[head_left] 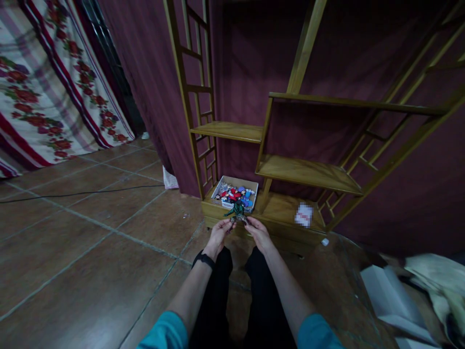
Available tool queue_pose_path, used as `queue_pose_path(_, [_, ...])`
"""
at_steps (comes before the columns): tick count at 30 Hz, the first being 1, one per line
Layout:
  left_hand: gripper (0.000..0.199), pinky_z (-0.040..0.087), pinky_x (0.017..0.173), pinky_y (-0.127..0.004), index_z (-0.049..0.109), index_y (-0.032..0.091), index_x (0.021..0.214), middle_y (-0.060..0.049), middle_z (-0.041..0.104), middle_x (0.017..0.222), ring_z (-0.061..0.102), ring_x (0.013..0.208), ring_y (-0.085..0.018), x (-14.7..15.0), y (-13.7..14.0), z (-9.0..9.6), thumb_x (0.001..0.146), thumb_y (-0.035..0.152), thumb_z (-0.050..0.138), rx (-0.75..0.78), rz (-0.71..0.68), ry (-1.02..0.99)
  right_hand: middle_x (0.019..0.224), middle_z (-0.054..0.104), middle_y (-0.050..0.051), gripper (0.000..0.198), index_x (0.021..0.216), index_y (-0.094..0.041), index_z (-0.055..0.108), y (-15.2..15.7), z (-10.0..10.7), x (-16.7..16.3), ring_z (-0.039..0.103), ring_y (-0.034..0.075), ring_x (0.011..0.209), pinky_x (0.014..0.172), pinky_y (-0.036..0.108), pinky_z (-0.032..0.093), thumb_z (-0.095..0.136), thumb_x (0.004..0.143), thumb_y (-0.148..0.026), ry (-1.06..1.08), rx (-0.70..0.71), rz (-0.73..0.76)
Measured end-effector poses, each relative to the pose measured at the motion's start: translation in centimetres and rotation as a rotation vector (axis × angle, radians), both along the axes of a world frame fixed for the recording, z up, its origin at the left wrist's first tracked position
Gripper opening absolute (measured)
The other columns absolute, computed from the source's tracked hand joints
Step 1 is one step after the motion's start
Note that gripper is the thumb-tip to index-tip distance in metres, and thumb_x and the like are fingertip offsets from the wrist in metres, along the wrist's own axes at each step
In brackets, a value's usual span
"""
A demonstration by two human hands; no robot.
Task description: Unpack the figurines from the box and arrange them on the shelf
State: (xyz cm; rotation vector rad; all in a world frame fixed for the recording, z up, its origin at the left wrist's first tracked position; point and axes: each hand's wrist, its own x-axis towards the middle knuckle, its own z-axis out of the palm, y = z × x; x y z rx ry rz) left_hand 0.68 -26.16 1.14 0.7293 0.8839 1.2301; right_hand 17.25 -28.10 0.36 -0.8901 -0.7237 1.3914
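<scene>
Between my two hands is a small dark green and brown toy figure [239, 212], held in front of my knees. My left hand [219, 234], with a black band at the wrist, pinches the figure's lower left side. On its lower right side, the fingertips of my right hand [259, 232] are closed. Just behind the figure, a shallow white cardboard box [240, 182] full of small red, blue and white toy figures [232, 194] sits on the bottom shelf. The figure overlaps the box's front edge in view.
A wooden shelf unit [308, 173] with stepped boards stands ahead against a dark red curtain [152, 97]. On its bottom board lies a blurred-out white packet [303, 214]. A black cable [83, 193] crosses the tiled floor at left. White boxes [394, 295] and pale cloth lie at right.
</scene>
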Motion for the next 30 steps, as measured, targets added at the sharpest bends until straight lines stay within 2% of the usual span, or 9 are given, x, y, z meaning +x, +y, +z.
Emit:
queue_pose_path(10, [0.038, 0.044, 0.070, -0.026, 0.064, 0.013, 0.087, -0.006, 0.070, 0.078, 0.064, 0.071, -0.014, -0.2, -0.4, 0.1, 0.054, 0.022, 0.080, 0.030, -0.027, -0.015, 0.104, 0.067, 0.005, 0.045, 0.099, -0.021, 0.065, 0.0, -0.4, -0.2, 0.060, 0.020, 0.099, 0.095, 0.036, 0.040, 0.074, 0.054, -0.019, 0.009, -0.010, -0.024])
queue_pose_path(17, [0.037, 0.044, 0.062, -0.024, 0.062, 0.013, 0.084, -0.005, 0.068, 0.073, 0.061, 0.064, -0.013, 0.0, -0.6, 0.2, 0.053, 0.021, 0.080, 0.048, -0.031, 0.014, 0.101, 0.068, 0.005, 0.045, 0.099, -0.019, 0.065, 0.2, -0.8, -0.2, 0.061, 0.020, 0.096, 0.095, 0.038, 0.040, 0.074, 0.055, -0.021, -0.011, -0.026, -0.025])
queue_pose_path(23, [0.037, 0.044, 0.058, -0.024, 0.060, 0.015, 0.084, 0.000, 0.065, 0.066, 0.058, 0.057, -0.011, 0.3, -0.9, 0.3, 0.053, 0.021, 0.079, 0.112, -0.071, 0.024, 0.105, 0.066, 0.005, 0.047, 0.100, -0.020, 0.065, 0.6, -1.4, -0.2, 0.059, 0.021, 0.100, 0.094, 0.037, 0.040, 0.073, 0.054, -0.025, -0.130, 0.009, -0.035])
queue_pose_path(30, [0.038, 0.046, 0.061, -0.026, 0.058, 0.015, 0.085, 0.002, 0.063, 0.065, 0.058, 0.056, -0.011, 0.7, -1.4, 0.6, 0.053, 0.021, 0.079, 0.172, -0.098, 0.060, 0.098, 0.068, 0.002, 0.044, 0.096, -0.023, 0.065, 0.8, -1.8, -0.4, 0.061, 0.020, 0.092, 0.091, 0.038, 0.042, 0.073, 0.053, -0.025, -0.234, 0.021, -0.086])
